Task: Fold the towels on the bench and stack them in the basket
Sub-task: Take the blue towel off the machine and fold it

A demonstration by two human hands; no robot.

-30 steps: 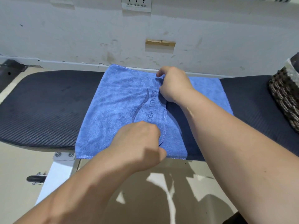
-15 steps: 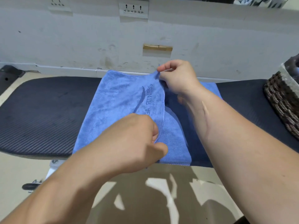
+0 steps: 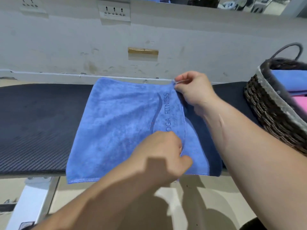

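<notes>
The blue towel (image 3: 116, 127) lies across the middle of the dark bench (image 3: 33, 127), doubled over, its near hem hanging just past the bench's near edge. The upper layer's free edge runs near to far, and both hands hold it. The right hand (image 3: 194, 90) pinches the far corner between thumb and fingertips, and the left hand (image 3: 159, 153) is curled round the near corner with the cloth caught under the thumb. The body of the towel spreads to the left of both hands.

To their right a strip of the lower layer shows, shaded by the right forearm, so the held edge stops short of the lower one. The next move seems to turn on that gap. Drawing the edge to the right would square the two layers, and both corners would have to travel together to keep it straight.

The cloth is a soft, short-piled microfibre, lightly rippled, with a stitched hem. A dark curved mark and the lettering "OGA FITNESS" run along the held edge.

The woven basket (image 3: 272, 113) stands at the right end of the bench, nearer the right hand. Folded blue and pink towels (image 3: 289, 80) are already inside.
</notes>
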